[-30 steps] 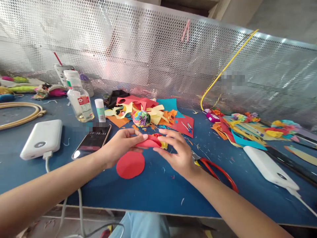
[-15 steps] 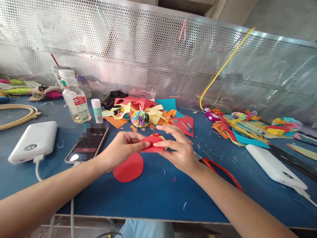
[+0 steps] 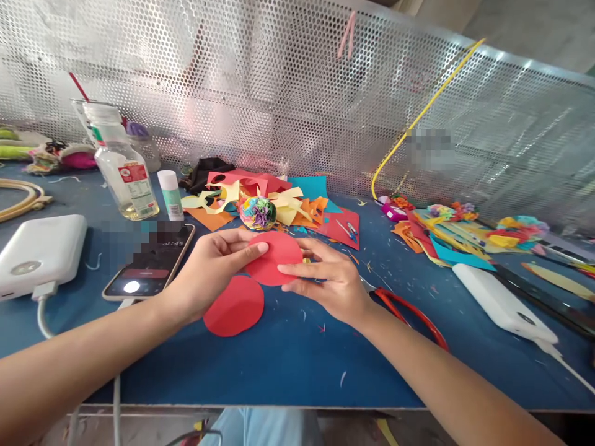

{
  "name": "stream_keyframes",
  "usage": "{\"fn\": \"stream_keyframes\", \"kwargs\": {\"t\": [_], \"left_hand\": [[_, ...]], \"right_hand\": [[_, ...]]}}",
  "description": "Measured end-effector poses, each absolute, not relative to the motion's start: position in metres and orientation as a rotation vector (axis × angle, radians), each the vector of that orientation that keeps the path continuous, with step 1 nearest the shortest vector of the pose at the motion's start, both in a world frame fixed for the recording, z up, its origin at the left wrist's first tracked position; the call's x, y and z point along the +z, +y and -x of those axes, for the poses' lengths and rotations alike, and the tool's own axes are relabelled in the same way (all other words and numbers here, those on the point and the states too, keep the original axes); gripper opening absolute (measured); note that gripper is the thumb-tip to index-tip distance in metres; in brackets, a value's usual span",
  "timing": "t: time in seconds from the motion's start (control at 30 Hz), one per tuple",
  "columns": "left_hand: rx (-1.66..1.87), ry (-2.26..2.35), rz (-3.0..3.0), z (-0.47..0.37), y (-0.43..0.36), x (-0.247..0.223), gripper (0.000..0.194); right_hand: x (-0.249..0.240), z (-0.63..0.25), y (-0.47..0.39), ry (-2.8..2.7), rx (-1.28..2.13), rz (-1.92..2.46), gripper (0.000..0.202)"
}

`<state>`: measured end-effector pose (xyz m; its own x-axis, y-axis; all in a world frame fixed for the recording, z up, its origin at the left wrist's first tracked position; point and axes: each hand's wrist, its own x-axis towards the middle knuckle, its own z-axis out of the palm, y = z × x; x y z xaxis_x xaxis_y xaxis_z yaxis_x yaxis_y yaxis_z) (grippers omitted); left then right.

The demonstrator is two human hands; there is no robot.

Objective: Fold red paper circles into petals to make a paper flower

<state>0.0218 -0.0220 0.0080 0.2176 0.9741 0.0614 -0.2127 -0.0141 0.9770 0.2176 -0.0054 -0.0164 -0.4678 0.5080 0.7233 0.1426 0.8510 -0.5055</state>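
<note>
Near side: the bare blue surface (image 3: pixel 302 371) carries a flat red paper disc (image 3: pixel 233 308), just left of centre and nearer the left hand (image 3: pixel 204 272) than the right hand (image 3: pixel 337 279). Scissors with red handles (image 3: pixel 413 313) lie to the right, partly behind the right wrist.

Middle: a second disc, the raised red circle (image 3: pixel 275 263), is between the hands, above the surface and slightly far and right of the flat one. Its broad face is turned to the viewer; being round, it shows no long axis. The left fingers are closed on its left edge, thumb (image 3: pixel 260 249) on the face. The right fingers (image 3: pixel 292 270) touch its right side, partly spread. A small yellow piece (image 3: pixel 306 261) shows behind; its attachment cannot be told.

Far side: a multicoloured paper ball (image 3: pixel 258 212) rests before cut paper scraps (image 3: pixel 290 206), with a glue stick (image 3: pixel 171 197) upright at left.
</note>
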Motion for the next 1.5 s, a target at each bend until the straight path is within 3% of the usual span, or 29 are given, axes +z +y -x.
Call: {"fn": "stream_keyframes", "kwargs": {"t": [0.13,0.3,0.4,0.5,0.67,0.83,1.03,1.5], "left_hand": [[1.201,0.867,-1.191,-0.022,-0.022,0.007,0.011],[1.137,0.869,-1.217,-0.022,-0.023,0.012,0.011],[1.057,0.874,-1.279,-0.022,-0.024,0.014,0.021],[0.987,0.901,-1.374,-0.022,-0.026,0.014,0.036],[0.954,0.963,-1.382,-0.024,-0.026,0.012,0.017],[0.93,0.936,-1.327,-0.024,-0.023,0.011,0.015],[0.884,0.933,-1.283,-0.022,-0.022,0.009,0.016],[0.847,0.946,-1.264,-0.024,-0.021,0.008,0.015]], "right_hand": [[-0.015,-0.216,-0.007,-2.035,0.411,0.46,0.023],[-0.014,-0.211,-0.012,-1.916,0.554,0.605,0.009],[-0.015,-0.21,-0.014,-1.778,0.74,0.709,0.003],[-0.015,-0.21,-0.014,-1.691,0.866,0.821,0.008],[-0.013,-0.208,-0.014,-1.591,0.998,0.826,0.025],[-0.012,-0.207,-0.012,-1.511,1.187,0.821,0.042],[-0.013,-0.207,-0.011,-1.558,1.175,0.892,0.021],[-0.015,-0.206,-0.012,-1.548,1.238,0.884,0.018]]}}
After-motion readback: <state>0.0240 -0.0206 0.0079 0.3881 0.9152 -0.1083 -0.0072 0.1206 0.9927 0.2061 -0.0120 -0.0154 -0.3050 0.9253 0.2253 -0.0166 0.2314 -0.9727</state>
